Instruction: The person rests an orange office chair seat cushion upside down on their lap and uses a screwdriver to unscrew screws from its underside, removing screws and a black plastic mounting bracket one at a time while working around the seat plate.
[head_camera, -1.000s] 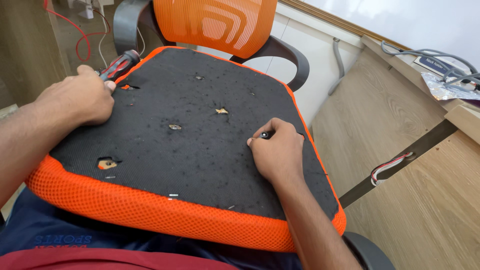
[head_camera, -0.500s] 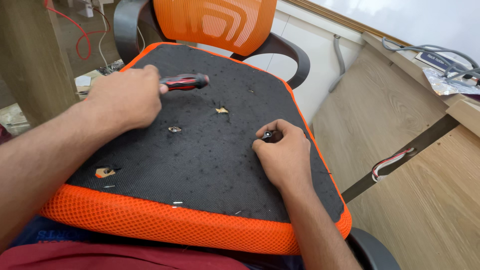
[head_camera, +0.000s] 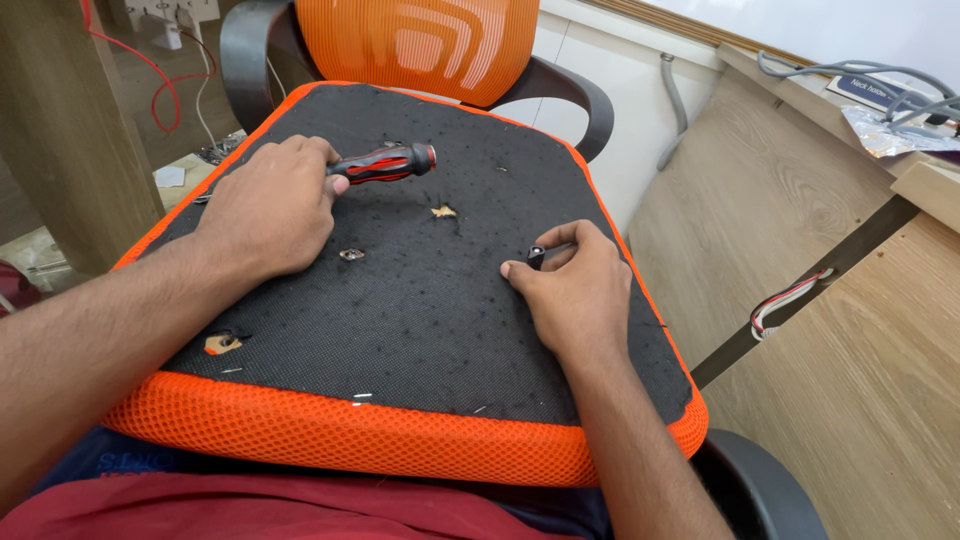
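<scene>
An upturned chair seat (head_camera: 420, 300) lies across my lap, its black fabric underside facing up and an orange mesh rim around it. My left hand (head_camera: 268, 205) is closed around a screwdriver (head_camera: 385, 162) with a red and black handle, which points right over the middle of the seat. My right hand (head_camera: 565, 290) rests on the right side of the seat, its fingers pinching a small black screw or bolt (head_camera: 538, 255) against the fabric. Torn screw holes (head_camera: 352, 254) show in the fabric between my hands.
The orange mesh chair back (head_camera: 420, 45) with black armrests (head_camera: 570, 90) stands just beyond the seat. Wooden panels (head_camera: 800, 220) lie to the right, with a red and white wire bundle (head_camera: 785, 300) in a gap. Red wires (head_camera: 150, 80) hang at the upper left.
My left hand has carried the screwdriver from the far left edge of the seat toward its middle. My right hand has stayed in place on the small black part.
</scene>
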